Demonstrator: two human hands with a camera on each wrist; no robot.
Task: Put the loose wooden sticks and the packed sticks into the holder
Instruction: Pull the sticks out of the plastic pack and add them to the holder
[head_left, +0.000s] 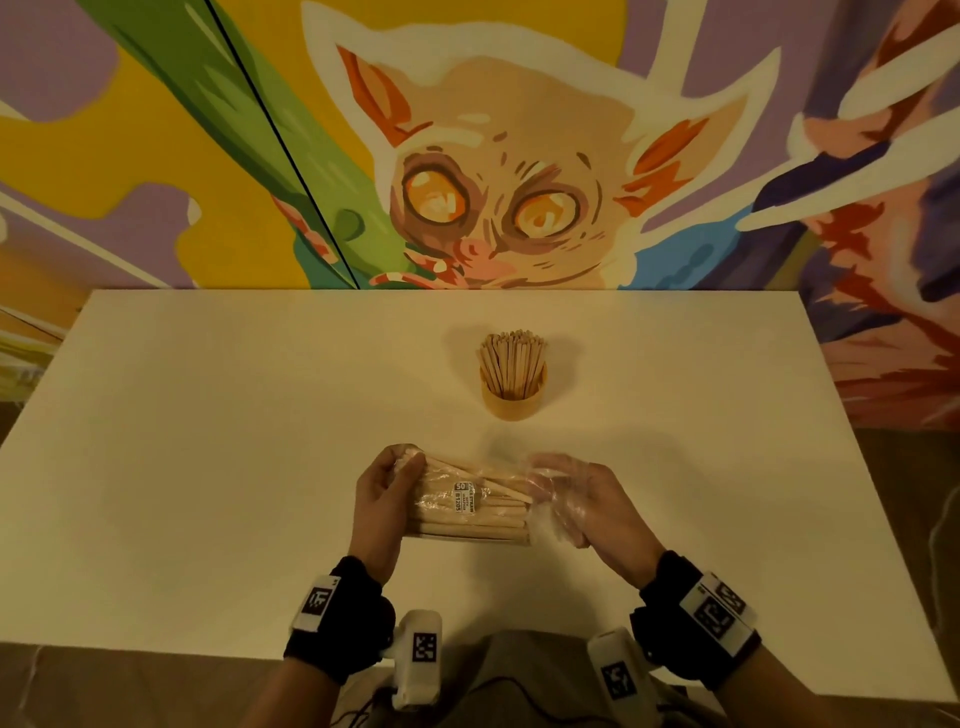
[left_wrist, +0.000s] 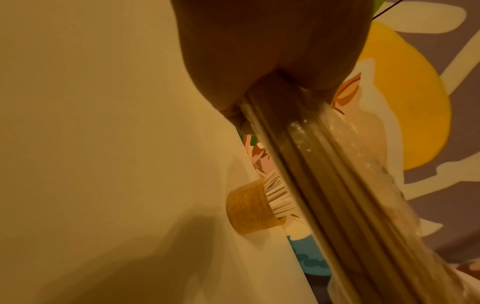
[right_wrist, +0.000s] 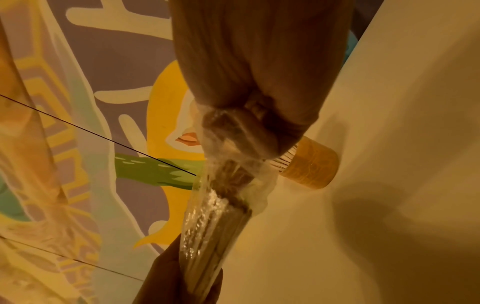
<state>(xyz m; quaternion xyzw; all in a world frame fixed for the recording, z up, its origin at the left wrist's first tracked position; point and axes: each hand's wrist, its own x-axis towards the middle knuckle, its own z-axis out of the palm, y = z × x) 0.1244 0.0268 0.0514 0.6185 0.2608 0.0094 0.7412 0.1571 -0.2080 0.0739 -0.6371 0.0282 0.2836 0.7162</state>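
Packed sticks (head_left: 470, 506), wrapped in clear plastic, held level above the worktop (head_left: 208, 441) between my hands. My left hand (head_left: 382, 496) clasps one end; my right hand (head_left: 587, 501) pinches the loose plastic at the other. Beyond them stands the holder (head_left: 513, 397), filled with upright loose wooden sticks (head_left: 511, 358).

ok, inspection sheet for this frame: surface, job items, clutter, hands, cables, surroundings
Surface: white table, bare where visible.
Job's things: holder upright at centre, already packed with loose sticks; pack of sticks in clear plastic wrap, held above the table nearer the person.
Clutter: nothing seen.
Hands: left hand grips the pack's left end; right hand pinches the wrap at the right end.
Cables: dark cable below the near table edge.
Surroundings: painted mural behind the table.
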